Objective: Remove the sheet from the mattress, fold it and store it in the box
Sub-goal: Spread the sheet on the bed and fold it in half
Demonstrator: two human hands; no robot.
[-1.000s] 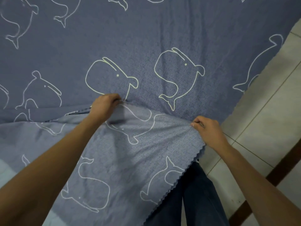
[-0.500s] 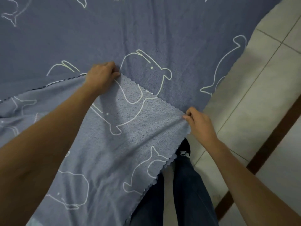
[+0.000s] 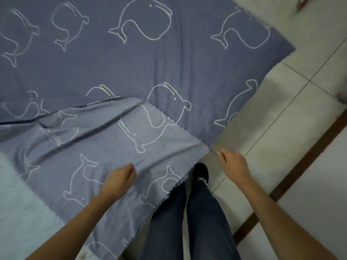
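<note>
A blue sheet (image 3: 169, 62) printed with white whale outlines lies spread out. Its near part is folded over, so the paler underside (image 3: 116, 147) faces up with a scalloped edge running to a corner near my right foot. My left hand (image 3: 120, 178) hovers over the folded flap with fingers loosely curled, holding nothing. My right hand (image 3: 232, 162) is just right of the flap's corner, above the floor, fingers relaxed and empty. A pale blue mattress surface (image 3: 22, 212) shows bare at the lower left. No box is in view.
Pale floor tiles (image 3: 281, 119) lie to the right, crossed by a dark brown strip (image 3: 300, 160). My legs in dark trousers and a black shoe (image 3: 201, 173) stand at the sheet's near edge.
Both hands have let go of the folded edge and pulled back towards me. The flap now lies flat on the sheet. The view has shifted, showing more of the sheet's far corner.
</note>
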